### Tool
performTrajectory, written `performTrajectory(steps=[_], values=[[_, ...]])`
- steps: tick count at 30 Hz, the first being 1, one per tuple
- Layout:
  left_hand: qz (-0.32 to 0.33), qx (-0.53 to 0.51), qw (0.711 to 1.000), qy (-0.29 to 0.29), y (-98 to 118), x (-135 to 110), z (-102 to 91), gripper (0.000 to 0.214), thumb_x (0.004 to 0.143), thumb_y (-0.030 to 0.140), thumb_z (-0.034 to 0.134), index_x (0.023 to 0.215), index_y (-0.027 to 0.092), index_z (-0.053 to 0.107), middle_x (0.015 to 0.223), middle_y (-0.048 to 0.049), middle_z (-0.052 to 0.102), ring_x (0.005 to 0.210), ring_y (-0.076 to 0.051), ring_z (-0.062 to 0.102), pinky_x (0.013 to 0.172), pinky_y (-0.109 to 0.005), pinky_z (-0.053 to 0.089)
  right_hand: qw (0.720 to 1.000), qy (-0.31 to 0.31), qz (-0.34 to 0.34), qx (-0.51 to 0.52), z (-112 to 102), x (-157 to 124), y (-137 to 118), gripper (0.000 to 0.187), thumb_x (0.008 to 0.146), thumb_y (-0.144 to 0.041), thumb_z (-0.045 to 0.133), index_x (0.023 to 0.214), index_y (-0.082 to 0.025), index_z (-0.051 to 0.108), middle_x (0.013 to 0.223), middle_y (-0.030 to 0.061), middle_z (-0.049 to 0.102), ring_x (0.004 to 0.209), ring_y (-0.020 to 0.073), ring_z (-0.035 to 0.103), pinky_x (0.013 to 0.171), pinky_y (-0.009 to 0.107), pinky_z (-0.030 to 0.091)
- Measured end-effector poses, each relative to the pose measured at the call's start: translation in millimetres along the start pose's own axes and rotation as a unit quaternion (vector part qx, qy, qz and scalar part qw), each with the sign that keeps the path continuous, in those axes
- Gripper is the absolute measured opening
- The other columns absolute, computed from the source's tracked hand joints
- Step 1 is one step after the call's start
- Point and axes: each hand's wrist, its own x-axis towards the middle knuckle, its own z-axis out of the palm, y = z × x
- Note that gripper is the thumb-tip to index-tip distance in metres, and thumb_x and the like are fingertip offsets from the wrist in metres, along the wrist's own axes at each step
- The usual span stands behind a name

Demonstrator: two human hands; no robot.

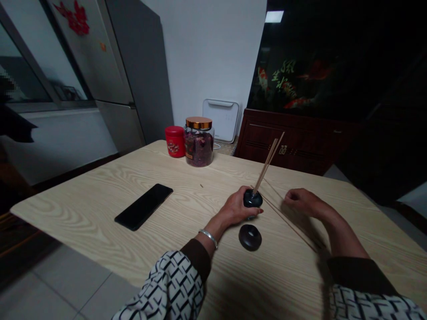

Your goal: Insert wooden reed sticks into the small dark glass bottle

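My left hand (237,207) is wrapped round a small dark bottle (252,198) standing on the wooden table (100,222). Several thin reed sticks (268,162) lean up and to the right out of the bottle's neck. A dark round lid (250,237) lies on the table just in front of the bottle. My right hand (302,202) rests to the right with its fingers curled down over more loose sticks (290,224) lying flat on the table; its fingertips pinch at them.
A black phone (144,206) lies face up on the left of the table. At the far edge stand a red tin (175,141) and a glass jar (199,142) with a copper lid. A fridge, a white appliance and a dark cabinet stand behind.
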Motion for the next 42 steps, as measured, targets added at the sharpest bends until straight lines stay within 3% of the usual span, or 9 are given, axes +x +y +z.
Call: performTrajectory(steps=[4, 6, 9, 17, 21, 26, 32, 37, 42], values=[[-0.001, -0.001, 1.000, -0.001, 0, 0, -0.4, 0.068, 0.064, 0.041, 0.085, 0.122, 0.019, 0.055, 0.103, -0.0062, 0.065, 0.091, -0.020, 0.060, 0.080, -0.033, 0.051, 0.988, 0.094, 0.060, 0.106, -29, 3, -37, 0.016, 0.069, -0.034, 0.074, 0.069, -0.020, 0.068, 0.057, -0.0002, 0.060, 0.051, 0.0123, 0.052, 0.046, 0.024, 0.038], [0.000, 0.003, 1.000, 0.000, 1, 0, -0.7, 0.068, 0.064, 0.041, 0.085, 0.121, 0.019, 0.056, 0.102, -0.0058, 0.065, 0.091, -0.020, 0.060, 0.080, -0.032, 0.050, 0.950, 0.200, 0.047, 0.234, -31, 1, -63, 0.018, 0.070, -0.035, 0.075, 0.074, -0.021, 0.067, 0.062, -0.0005, 0.061, 0.053, 0.0114, 0.053, 0.045, 0.022, 0.038], [-0.002, 0.004, 1.000, 0.003, 2, -1, -0.8, 0.067, 0.064, 0.040, 0.085, 0.120, 0.019, 0.056, 0.101, -0.0057, 0.065, 0.090, -0.020, 0.060, 0.081, -0.033, 0.051, 0.901, 0.254, 0.000, 0.352, -18, -3, -98, 0.018, 0.069, -0.032, 0.077, 0.074, -0.021, 0.065, 0.067, -0.0001, 0.063, 0.054, 0.0103, 0.054, 0.044, 0.021, 0.038], [-0.001, 0.004, 1.000, 0.006, 1, 0, 0.3, 0.068, 0.064, 0.041, 0.085, 0.121, 0.020, 0.056, 0.100, -0.0046, 0.065, 0.090, -0.020, 0.060, 0.079, -0.031, 0.050, 0.924, 0.257, -0.038, 0.281, 20, -5, -112, 0.019, 0.075, -0.034, 0.076, 0.080, -0.020, 0.063, 0.065, -0.0012, 0.063, 0.056, 0.0109, 0.058, 0.047, 0.020, 0.039], [0.004, 0.015, 1.000, 0.003, 1, 0, -0.1, 0.066, 0.065, 0.042, 0.084, 0.121, 0.020, 0.056, 0.099, -0.0043, 0.065, 0.090, -0.020, 0.060, 0.079, -0.031, 0.049, 0.947, 0.210, -0.027, 0.240, 30, -4, -108, 0.018, 0.077, -0.034, 0.074, 0.081, -0.020, 0.064, 0.065, -0.0008, 0.064, 0.056, 0.0113, 0.057, 0.047, 0.021, 0.038], [0.009, 0.015, 1.000, 0.001, 0, 1, -0.3, 0.065, 0.066, 0.041, 0.083, 0.121, 0.020, 0.056, 0.103, -0.0053, 0.066, 0.091, -0.020, 0.060, 0.079, -0.031, 0.049, 0.984, 0.043, -0.015, 0.174, 43, -4, -105, 0.023, 0.078, -0.040, 0.070, 0.079, -0.019, 0.062, 0.068, 0.0012, 0.066, 0.056, 0.0126, 0.059, 0.048, 0.023, 0.041], [0.013, 0.003, 1.000, 0.000, -1, 0, 0.1, 0.066, 0.066, 0.042, 0.084, 0.121, 0.019, 0.055, 0.103, -0.0062, 0.066, 0.090, -0.020, 0.060, 0.078, -0.032, 0.048, 0.996, -0.093, -0.001, -0.008, 17, 0, -68, 0.026, 0.080, -0.045, 0.065, 0.080, -0.019, 0.064, 0.070, 0.0026, 0.067, 0.059, 0.0161, 0.061, 0.054, 0.027, 0.044], [0.008, 0.009, 1.000, 0.000, -1, 0, 0.0, 0.069, 0.065, 0.043, 0.084, 0.123, 0.020, 0.055, 0.104, -0.0058, 0.066, 0.091, -0.020, 0.060, 0.078, -0.032, 0.048, 0.938, -0.167, 0.083, -0.292, 14, 3, -25, 0.013, 0.073, -0.035, 0.068, 0.076, -0.023, 0.070, 0.084, 0.0067, 0.073, 0.079, 0.0221, 0.066, 0.064, 0.030, 0.042], [0.007, 0.010, 1.000, 0.001, -2, 0, 0.4, 0.068, 0.065, 0.043, 0.084, 0.122, 0.020, 0.055, 0.103, -0.0057, 0.066, 0.090, -0.020, 0.061, 0.078, -0.031, 0.049, 0.913, -0.200, 0.106, -0.340, 29, 1, -12, 0.014, 0.075, -0.034, 0.065, 0.080, -0.023, 0.071, 0.092, 0.0080, 0.073, 0.083, 0.0229, 0.066, 0.064, 0.029, 0.040]])
